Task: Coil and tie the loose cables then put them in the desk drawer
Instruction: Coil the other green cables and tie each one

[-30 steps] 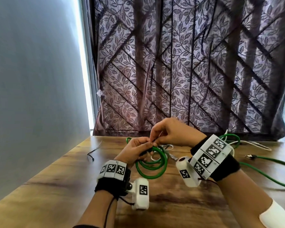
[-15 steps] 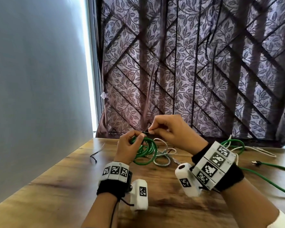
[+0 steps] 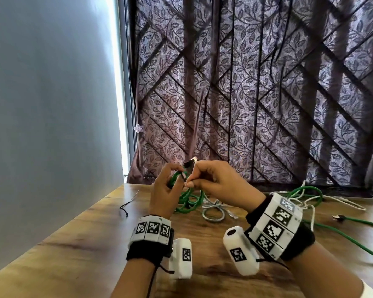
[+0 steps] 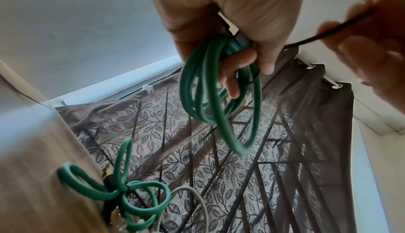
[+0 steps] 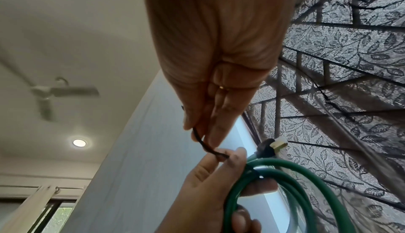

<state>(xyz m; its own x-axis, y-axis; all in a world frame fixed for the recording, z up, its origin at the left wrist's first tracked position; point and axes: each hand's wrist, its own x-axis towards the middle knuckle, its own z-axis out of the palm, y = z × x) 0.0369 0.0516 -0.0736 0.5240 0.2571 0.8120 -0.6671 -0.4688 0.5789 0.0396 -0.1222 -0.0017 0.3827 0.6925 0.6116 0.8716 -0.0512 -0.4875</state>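
Left hand (image 3: 164,196) grips the coiled green cable (image 4: 219,87) above the desk (image 3: 78,244); right hand (image 3: 220,181) pinches a thin black tie (image 5: 205,145) beside it

Black wristbands (image 3: 148,251) carry white marker-tagged cameras (image 3: 180,258); a gold ring (image 5: 221,87).

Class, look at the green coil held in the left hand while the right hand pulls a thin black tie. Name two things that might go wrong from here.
1. The left hand grips the green coil at the top only, so the hanging loops may spring apart before the black tie tightens.
2. The right hand merely pinches the tie's thin end, so it may slip free.
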